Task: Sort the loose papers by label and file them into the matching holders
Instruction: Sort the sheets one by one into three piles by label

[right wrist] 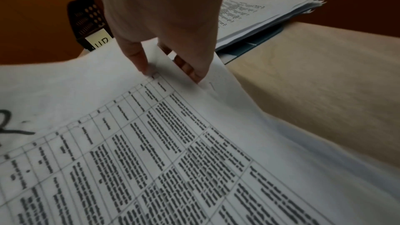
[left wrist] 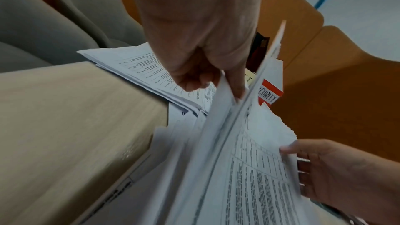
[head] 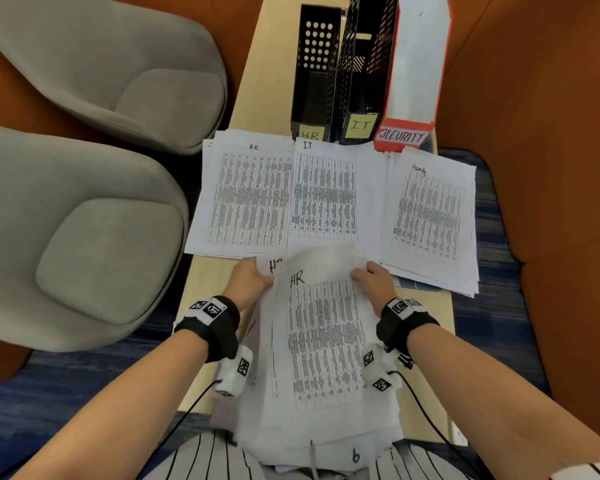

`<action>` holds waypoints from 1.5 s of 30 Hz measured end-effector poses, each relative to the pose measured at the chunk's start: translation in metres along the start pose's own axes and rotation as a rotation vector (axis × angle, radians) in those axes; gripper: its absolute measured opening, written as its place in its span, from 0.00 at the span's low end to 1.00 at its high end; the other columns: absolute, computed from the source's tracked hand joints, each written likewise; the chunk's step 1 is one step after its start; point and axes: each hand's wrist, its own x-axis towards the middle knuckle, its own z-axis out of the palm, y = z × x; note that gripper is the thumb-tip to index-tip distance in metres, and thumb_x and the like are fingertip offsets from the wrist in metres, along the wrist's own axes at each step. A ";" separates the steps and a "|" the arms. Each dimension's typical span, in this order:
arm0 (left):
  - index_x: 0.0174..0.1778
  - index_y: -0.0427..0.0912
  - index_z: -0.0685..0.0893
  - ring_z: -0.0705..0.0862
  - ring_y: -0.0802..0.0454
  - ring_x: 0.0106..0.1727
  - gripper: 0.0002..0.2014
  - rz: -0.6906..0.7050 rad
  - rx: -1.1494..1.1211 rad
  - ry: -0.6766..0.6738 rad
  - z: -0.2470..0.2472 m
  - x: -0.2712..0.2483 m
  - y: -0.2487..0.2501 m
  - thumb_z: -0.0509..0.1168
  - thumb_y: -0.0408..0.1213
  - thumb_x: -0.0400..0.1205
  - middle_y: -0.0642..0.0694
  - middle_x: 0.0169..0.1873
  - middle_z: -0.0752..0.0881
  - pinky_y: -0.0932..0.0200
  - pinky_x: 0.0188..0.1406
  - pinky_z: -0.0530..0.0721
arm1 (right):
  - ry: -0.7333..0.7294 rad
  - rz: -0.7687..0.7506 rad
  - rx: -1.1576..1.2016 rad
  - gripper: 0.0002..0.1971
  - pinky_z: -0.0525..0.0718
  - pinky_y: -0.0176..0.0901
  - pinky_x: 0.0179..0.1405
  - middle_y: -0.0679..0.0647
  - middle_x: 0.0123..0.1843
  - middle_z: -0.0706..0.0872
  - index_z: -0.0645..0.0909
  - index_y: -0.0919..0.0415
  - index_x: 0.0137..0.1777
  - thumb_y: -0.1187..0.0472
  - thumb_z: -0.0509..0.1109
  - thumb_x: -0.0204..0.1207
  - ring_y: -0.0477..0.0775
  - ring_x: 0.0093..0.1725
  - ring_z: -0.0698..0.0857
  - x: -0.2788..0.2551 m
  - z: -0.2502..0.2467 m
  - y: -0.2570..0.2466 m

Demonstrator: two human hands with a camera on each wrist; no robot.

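An unsorted stack of printed papers [head: 323,403] lies at the near end of the table. Its top sheet [head: 321,334] is marked HR and bulges upward. My left hand [head: 252,277] pinches the sheets at their upper left corner [left wrist: 225,95]. My right hand [head: 371,278] pinches the top sheet's upper right edge [right wrist: 173,67]. Beyond lie three sorted piles: the H.R. pile [head: 246,192], the I.T pile [head: 326,192] and the Security pile [head: 430,216]. Behind them stand the black HR holder [head: 312,74], the black IT holder [head: 361,71] and the red-and-white SECURITY holder [head: 413,74].
The narrow wooden table [head: 208,271] has two grey armchairs [head: 84,220] close on its left and an orange partition [head: 541,98] on its right. A teal folder [right wrist: 253,44] lies under the Security pile. Blue carpet [head: 49,410] shows below.
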 end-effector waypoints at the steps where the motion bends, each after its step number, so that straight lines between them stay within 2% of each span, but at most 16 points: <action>1: 0.52 0.44 0.89 0.88 0.51 0.53 0.09 -0.051 -0.105 -0.017 -0.001 -0.001 0.003 0.71 0.41 0.78 0.50 0.49 0.90 0.54 0.54 0.85 | -0.018 0.001 0.026 0.10 0.69 0.44 0.36 0.54 0.33 0.73 0.69 0.58 0.32 0.63 0.68 0.70 0.53 0.34 0.71 0.001 0.000 0.000; 3: 0.56 0.50 0.86 0.88 0.50 0.56 0.15 -0.170 -0.347 -0.121 -0.003 -0.006 0.008 0.64 0.54 0.81 0.51 0.52 0.90 0.54 0.53 0.86 | -0.037 0.047 0.129 0.05 0.71 0.47 0.40 0.60 0.39 0.78 0.74 0.60 0.39 0.60 0.66 0.69 0.55 0.41 0.74 0.006 -0.001 0.002; 6: 0.64 0.54 0.81 0.87 0.50 0.59 0.34 -0.318 -0.574 -0.335 -0.010 -0.011 -0.002 0.60 0.73 0.69 0.49 0.58 0.88 0.52 0.59 0.83 | 0.071 0.132 0.356 0.03 0.71 0.45 0.37 0.51 0.41 0.76 0.74 0.57 0.45 0.59 0.61 0.73 0.54 0.49 0.73 0.014 -0.003 -0.009; 10: 0.69 0.49 0.78 0.86 0.51 0.60 0.23 -0.216 -0.198 -0.491 -0.009 -0.013 -0.013 0.70 0.48 0.78 0.47 0.63 0.86 0.50 0.66 0.81 | 0.125 0.112 0.268 0.14 0.74 0.37 0.40 0.54 0.41 0.76 0.75 0.70 0.63 0.65 0.56 0.82 0.62 0.53 0.77 0.017 -0.002 -0.036; 13: 0.62 0.41 0.82 0.88 0.50 0.49 0.12 -0.230 -0.193 -0.237 -0.017 -0.003 -0.019 0.65 0.34 0.83 0.37 0.59 0.87 0.50 0.59 0.84 | -0.135 0.196 0.467 0.18 0.75 0.45 0.65 0.64 0.64 0.81 0.74 0.67 0.71 0.70 0.60 0.81 0.64 0.68 0.77 0.020 0.001 -0.052; 16: 0.65 0.41 0.81 0.88 0.49 0.55 0.14 -0.242 -0.461 -0.037 -0.037 0.013 -0.016 0.64 0.36 0.83 0.44 0.57 0.88 0.46 0.64 0.83 | -0.559 0.192 0.323 0.17 0.83 0.55 0.60 0.60 0.62 0.85 0.77 0.61 0.67 0.59 0.70 0.80 0.61 0.60 0.85 0.010 0.013 -0.052; 18: 0.65 0.41 0.79 0.89 0.55 0.51 0.13 -0.217 -0.606 -0.028 -0.050 0.024 -0.002 0.63 0.32 0.84 0.48 0.55 0.88 0.57 0.52 0.87 | -0.681 0.179 0.047 0.21 0.88 0.51 0.51 0.60 0.64 0.83 0.74 0.65 0.70 0.61 0.70 0.79 0.60 0.59 0.85 0.000 0.028 -0.050; 21: 0.68 0.39 0.76 0.87 0.47 0.55 0.18 -0.258 -0.470 -0.113 -0.067 0.042 0.013 0.65 0.27 0.81 0.42 0.60 0.85 0.55 0.49 0.85 | -0.486 0.103 0.124 0.20 0.88 0.40 0.35 0.63 0.66 0.81 0.71 0.69 0.72 0.63 0.66 0.82 0.57 0.50 0.84 0.001 0.048 -0.058; 26: 0.63 0.34 0.79 0.82 0.37 0.62 0.24 -0.254 -0.021 0.225 -0.091 0.094 -0.012 0.64 0.34 0.69 0.35 0.61 0.84 0.42 0.64 0.81 | -0.546 0.124 0.359 0.28 0.87 0.49 0.56 0.63 0.66 0.81 0.62 0.67 0.79 0.64 0.67 0.82 0.60 0.55 0.85 0.000 0.070 -0.095; 28: 0.65 0.35 0.77 0.81 0.35 0.64 0.23 -0.298 0.082 0.325 -0.095 0.106 -0.009 0.61 0.31 0.72 0.33 0.63 0.82 0.43 0.64 0.80 | -0.562 0.133 0.215 0.34 0.88 0.50 0.55 0.62 0.56 0.82 0.57 0.64 0.81 0.62 0.69 0.80 0.59 0.48 0.87 -0.002 0.068 -0.098; 32: 0.75 0.36 0.67 0.73 0.33 0.70 0.28 -0.230 0.354 0.485 -0.094 0.104 0.014 0.62 0.26 0.76 0.32 0.69 0.73 0.43 0.69 0.73 | -0.504 -0.014 -0.613 0.19 0.85 0.53 0.59 0.56 0.47 0.81 0.75 0.69 0.68 0.63 0.67 0.79 0.58 0.50 0.84 -0.001 0.051 -0.066; 35: 0.64 0.36 0.78 0.78 0.37 0.65 0.18 -0.023 0.387 0.203 -0.064 0.082 0.019 0.61 0.33 0.77 0.34 0.63 0.80 0.51 0.63 0.74 | -0.373 -0.081 -0.647 0.17 0.85 0.55 0.54 0.66 0.50 0.85 0.78 0.77 0.61 0.65 0.62 0.78 0.60 0.45 0.84 0.003 0.035 -0.027; 39: 0.40 0.41 0.77 0.76 0.51 0.36 0.09 -0.253 0.350 -0.426 0.007 0.039 -0.001 0.68 0.40 0.80 0.47 0.36 0.79 0.59 0.36 0.72 | -0.322 -0.050 -0.444 0.09 0.84 0.46 0.53 0.54 0.46 0.84 0.82 0.62 0.52 0.65 0.62 0.78 0.55 0.47 0.83 0.000 0.020 0.001; 42: 0.35 0.45 0.70 0.74 0.50 0.38 0.12 -0.182 0.353 -0.249 0.034 0.023 -0.013 0.67 0.34 0.79 0.52 0.32 0.73 0.58 0.36 0.68 | -0.354 -0.053 -0.418 0.08 0.83 0.49 0.56 0.52 0.45 0.82 0.81 0.63 0.52 0.59 0.67 0.78 0.56 0.50 0.82 -0.006 0.018 0.001; 44: 0.48 0.46 0.76 0.79 0.46 0.46 0.06 -0.122 0.224 -0.237 0.044 0.009 -0.006 0.65 0.32 0.79 0.49 0.42 0.80 0.59 0.44 0.74 | -0.410 -0.068 -0.428 0.24 0.81 0.46 0.48 0.63 0.44 0.80 0.79 0.74 0.51 0.47 0.67 0.79 0.60 0.45 0.80 -0.013 0.023 -0.006; 45: 0.58 0.47 0.75 0.81 0.46 0.48 0.13 -0.077 0.201 -0.326 0.048 0.003 -0.001 0.66 0.34 0.79 0.47 0.47 0.81 0.58 0.47 0.77 | -0.458 -0.064 -0.409 0.33 0.81 0.46 0.47 0.71 0.45 0.79 0.78 0.76 0.51 0.39 0.66 0.77 0.63 0.43 0.79 -0.017 0.028 -0.010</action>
